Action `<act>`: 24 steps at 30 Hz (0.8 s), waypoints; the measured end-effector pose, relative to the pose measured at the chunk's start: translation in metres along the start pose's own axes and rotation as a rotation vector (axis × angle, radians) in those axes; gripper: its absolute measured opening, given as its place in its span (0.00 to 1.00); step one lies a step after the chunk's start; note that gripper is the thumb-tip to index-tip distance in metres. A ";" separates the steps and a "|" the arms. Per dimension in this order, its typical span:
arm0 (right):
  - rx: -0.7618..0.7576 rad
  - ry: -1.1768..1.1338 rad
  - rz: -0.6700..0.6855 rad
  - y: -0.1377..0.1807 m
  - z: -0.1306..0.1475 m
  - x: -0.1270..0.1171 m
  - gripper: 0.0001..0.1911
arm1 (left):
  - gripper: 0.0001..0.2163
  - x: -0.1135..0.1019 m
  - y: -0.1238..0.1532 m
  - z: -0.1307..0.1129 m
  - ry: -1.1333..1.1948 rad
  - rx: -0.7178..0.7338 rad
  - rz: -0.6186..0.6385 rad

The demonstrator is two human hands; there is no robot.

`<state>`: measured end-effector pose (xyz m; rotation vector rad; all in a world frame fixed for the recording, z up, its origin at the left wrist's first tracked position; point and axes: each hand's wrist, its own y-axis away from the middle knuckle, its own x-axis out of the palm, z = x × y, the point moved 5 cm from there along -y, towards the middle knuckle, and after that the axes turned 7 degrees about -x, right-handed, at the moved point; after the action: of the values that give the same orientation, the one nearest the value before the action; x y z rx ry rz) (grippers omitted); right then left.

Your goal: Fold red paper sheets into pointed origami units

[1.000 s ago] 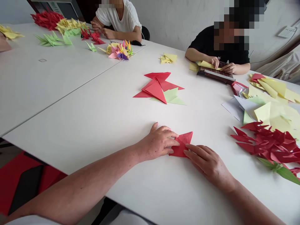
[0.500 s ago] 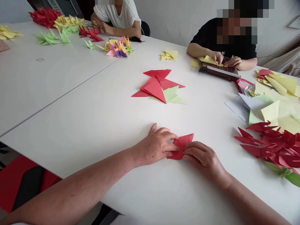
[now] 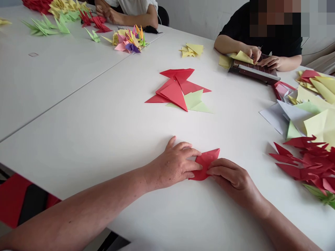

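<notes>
A small folded piece of red origami paper (image 3: 208, 157) lies on the white table in front of me, with one pointed corner towards the upper right. My left hand (image 3: 178, 162) rests palm down at its left side, fingers spread, several fingertips on the paper. My right hand (image 3: 230, 174) pinches the lower right edge between thumb and fingers; its fingertips cover part of that edge. Farther up the table lie larger folded red papers (image 3: 174, 94), overlapping a light green folded paper (image 3: 195, 99).
Finished red paper cranes (image 3: 309, 162) are piled at the right, below loose yellow, green and white sheets (image 3: 319, 122). Colourful cranes (image 3: 129, 40) stand farther back. Across the table, a person in black (image 3: 261, 55) handles yellow paper over a dark box (image 3: 253, 71); another person (image 3: 125, 14) sits beyond.
My view has tilted down and turned slightly left, so the scene shifts in the picture. Both hands keep nearly the same pose on the red paper.
</notes>
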<state>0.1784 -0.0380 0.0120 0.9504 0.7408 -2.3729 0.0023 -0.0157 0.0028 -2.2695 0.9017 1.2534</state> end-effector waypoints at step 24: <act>0.469 0.112 -0.073 -0.005 -0.006 0.009 0.06 | 0.15 0.000 -0.002 0.006 0.071 -0.046 0.058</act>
<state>0.1726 -0.0329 0.0035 1.2678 0.2564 -2.6328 0.0000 -0.0104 -0.0003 -2.3530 0.9806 1.2366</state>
